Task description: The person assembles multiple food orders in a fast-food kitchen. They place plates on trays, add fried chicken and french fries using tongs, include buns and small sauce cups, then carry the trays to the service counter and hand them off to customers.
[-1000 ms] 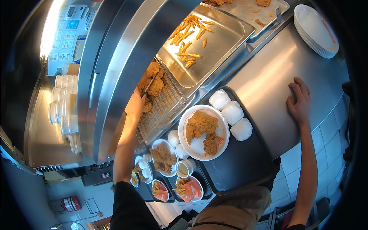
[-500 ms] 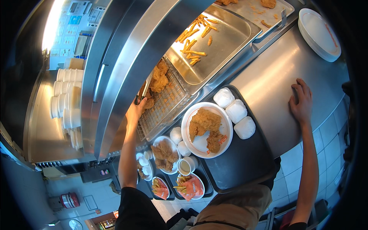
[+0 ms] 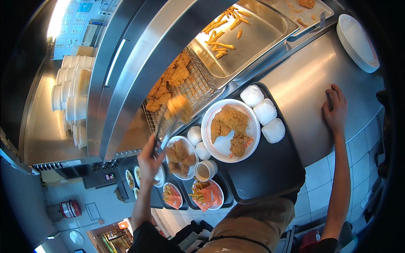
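My left hand is closed round the handles of tongs. A piece of fried chicken, blurred by motion, is clamped in their tips, lifted near the front of the wire rack. More fried chicken lies on that rack, partly hidden by the steel hood. To the right of the tongs, a white plate holds pieces of fried chicken on a black tray. My right hand rests on the steel counter, fingers stretched out, with nothing visible in it.
Three white wrapped rounds line the tray's far right side. At left are a plate of chicken, a cup and fries in orange sleeves. Stacked plates stand far right; a fries pan lies beyond. The steel hood overhangs the rack.
My left hand has drawn back from the rack toward me, bringing the tongs out with a chicken piece in them. My right hand still rests on the counter.
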`<action>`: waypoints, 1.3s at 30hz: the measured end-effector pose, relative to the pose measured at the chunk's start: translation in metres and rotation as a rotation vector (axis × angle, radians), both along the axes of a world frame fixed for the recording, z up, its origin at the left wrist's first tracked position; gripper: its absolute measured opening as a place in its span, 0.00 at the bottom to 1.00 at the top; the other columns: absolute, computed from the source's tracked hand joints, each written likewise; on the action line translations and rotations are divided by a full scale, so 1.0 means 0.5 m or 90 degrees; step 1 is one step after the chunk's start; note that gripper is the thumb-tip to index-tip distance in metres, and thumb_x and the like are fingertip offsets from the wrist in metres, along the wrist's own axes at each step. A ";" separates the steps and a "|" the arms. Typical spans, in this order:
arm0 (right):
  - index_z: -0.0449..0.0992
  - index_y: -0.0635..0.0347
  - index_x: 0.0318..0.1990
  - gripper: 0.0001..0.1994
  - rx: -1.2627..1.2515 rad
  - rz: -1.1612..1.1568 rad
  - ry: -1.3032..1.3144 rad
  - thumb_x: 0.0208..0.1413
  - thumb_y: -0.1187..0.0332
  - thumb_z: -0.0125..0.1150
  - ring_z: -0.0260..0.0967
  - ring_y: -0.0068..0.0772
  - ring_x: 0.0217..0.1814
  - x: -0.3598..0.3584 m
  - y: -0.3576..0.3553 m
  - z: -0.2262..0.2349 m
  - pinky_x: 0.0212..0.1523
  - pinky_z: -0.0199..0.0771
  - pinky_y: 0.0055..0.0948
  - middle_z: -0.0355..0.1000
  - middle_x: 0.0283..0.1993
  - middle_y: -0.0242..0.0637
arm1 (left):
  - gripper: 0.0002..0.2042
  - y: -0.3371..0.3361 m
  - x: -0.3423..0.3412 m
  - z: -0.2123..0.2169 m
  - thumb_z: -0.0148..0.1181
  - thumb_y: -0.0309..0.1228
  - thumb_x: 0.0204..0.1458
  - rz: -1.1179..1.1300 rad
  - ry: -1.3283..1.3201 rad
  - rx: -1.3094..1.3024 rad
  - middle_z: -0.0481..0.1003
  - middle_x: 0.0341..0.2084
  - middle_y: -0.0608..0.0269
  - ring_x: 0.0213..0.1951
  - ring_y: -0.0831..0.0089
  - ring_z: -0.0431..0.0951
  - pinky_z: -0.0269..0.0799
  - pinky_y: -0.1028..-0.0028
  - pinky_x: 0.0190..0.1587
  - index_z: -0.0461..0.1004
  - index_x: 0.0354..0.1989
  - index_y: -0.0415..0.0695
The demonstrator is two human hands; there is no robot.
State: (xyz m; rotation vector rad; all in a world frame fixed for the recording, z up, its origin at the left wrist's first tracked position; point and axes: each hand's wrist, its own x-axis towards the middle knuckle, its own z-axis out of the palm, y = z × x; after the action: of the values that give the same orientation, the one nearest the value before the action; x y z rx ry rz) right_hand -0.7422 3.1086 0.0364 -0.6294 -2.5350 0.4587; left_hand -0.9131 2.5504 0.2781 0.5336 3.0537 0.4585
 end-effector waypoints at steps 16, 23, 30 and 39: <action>0.73 0.55 0.49 0.17 0.012 0.006 0.023 0.48 0.74 0.56 0.62 0.43 0.65 -0.003 0.010 -0.024 0.66 0.58 0.42 0.65 0.63 0.38 | 0.36 0.040 0.182 -0.100 0.74 0.30 0.33 -0.209 0.109 -0.302 0.76 0.38 0.64 0.33 0.69 0.79 0.75 0.73 0.32 0.72 0.58 0.47; 0.73 0.56 0.49 0.17 -0.006 0.004 0.005 0.48 0.75 0.56 0.60 0.44 0.66 0.000 0.011 -0.021 0.66 0.57 0.42 0.65 0.63 0.39 | 0.35 0.015 0.213 0.027 0.77 0.34 0.34 -0.184 -0.069 -0.220 0.76 0.29 0.65 0.24 0.73 0.77 0.74 0.74 0.27 0.73 0.57 0.49; 0.73 0.56 0.48 0.17 -0.020 0.000 -0.010 0.48 0.76 0.55 0.59 0.46 0.67 -0.002 0.006 -0.011 0.67 0.55 0.43 0.64 0.64 0.40 | 0.32 0.039 -0.075 0.022 0.69 0.41 0.46 -0.077 0.188 -0.303 0.77 0.33 0.60 0.26 0.65 0.78 0.74 0.67 0.27 0.68 0.62 0.51; 0.73 0.55 0.46 0.16 -0.033 0.007 0.036 0.47 0.76 0.55 0.60 0.44 0.67 0.004 0.004 -0.008 0.66 0.57 0.42 0.65 0.63 0.38 | 0.31 0.187 -0.306 -0.118 0.60 0.43 0.54 -0.015 0.120 -0.611 0.73 0.45 0.49 0.40 0.52 0.80 0.77 0.56 0.38 0.59 0.63 0.41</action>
State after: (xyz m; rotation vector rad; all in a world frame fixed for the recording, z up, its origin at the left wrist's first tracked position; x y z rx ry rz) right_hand -0.7403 3.1108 0.0326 -0.6139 -2.4813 0.5390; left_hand -1.0660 2.6437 0.2193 0.5441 2.9172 -1.0580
